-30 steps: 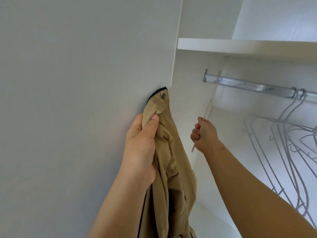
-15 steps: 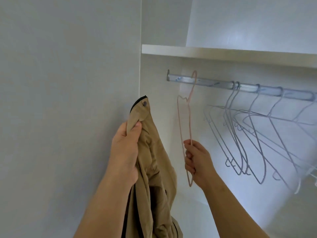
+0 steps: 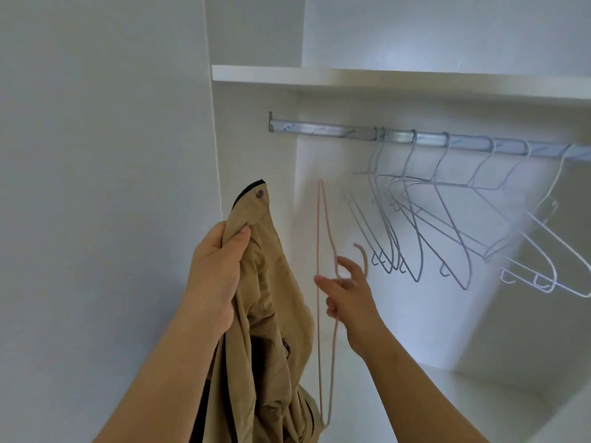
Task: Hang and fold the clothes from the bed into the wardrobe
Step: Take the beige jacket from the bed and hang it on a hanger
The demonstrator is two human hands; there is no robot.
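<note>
My left hand (image 3: 217, 276) grips a beige jacket (image 3: 271, 314) near its snap-buttoned, black-edged collar, and the rest of the jacket hangs down below the frame. My right hand (image 3: 347, 292) holds a thin pink wire hanger (image 3: 319, 282) by its neck, just right of the jacket. The hanger is off the rail, turned edge-on, with its hook curling up above my fingers. The silver wardrobe rail (image 3: 323, 129) runs above both hands.
Several grey wire hangers (image 3: 412, 219) and a white one (image 3: 543, 260) hang on the rail to the right. A white shelf (image 3: 319, 76) sits above the rail. The wardrobe's side panel (image 3: 256, 139) and a plain wall stand to the left.
My right hand has lifted the pink hanger off the rail and brought it down beside the jacket. The view has swung right, showing more hangers. My left hand keeps its grip.
</note>
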